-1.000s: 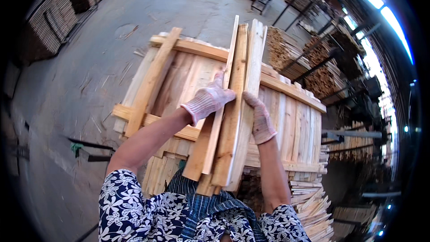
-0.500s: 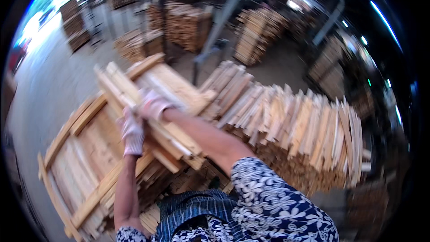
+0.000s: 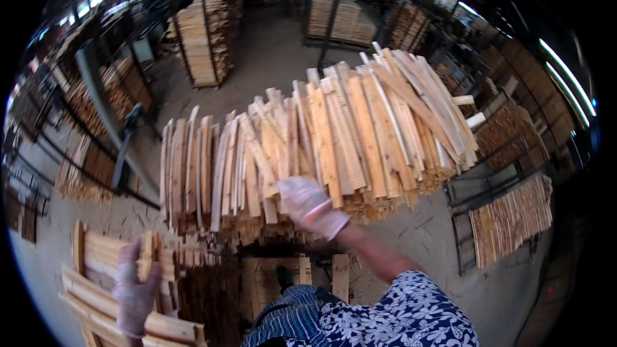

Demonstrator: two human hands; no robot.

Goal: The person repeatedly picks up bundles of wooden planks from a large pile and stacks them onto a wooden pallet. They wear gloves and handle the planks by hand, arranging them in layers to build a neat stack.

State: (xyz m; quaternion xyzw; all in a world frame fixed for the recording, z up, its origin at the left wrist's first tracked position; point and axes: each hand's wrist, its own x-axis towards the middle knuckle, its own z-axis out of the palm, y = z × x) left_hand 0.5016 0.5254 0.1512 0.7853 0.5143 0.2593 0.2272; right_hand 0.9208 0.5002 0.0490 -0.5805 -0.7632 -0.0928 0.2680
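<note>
A long pile of wooden strips (image 3: 328,135) lies across the middle, its strips side by side with uneven ends. My right hand (image 3: 312,207), in a pale pinkish work glove, is at the near ends of these strips. Its fingers are blurred and partly hidden, so a grip cannot be made out. At the lower left, my left hand (image 3: 136,292), gloved alike, is open with thumb and fingers apart. It is above a stack of boards (image 3: 103,260) with some strips (image 3: 170,326) lying on top, and holds nothing.
A grey metal post (image 3: 103,90) rises at left. Tall wood stacks (image 3: 204,38) stand behind the pile, and a low metal rack (image 3: 511,218) with strips is at right. Boards (image 3: 257,276) lie below, near my feet.
Both hands held a bundle of strips over the left stack; they have let go and moved apart. My right hand has gone to the long pile, and the view has swung right.
</note>
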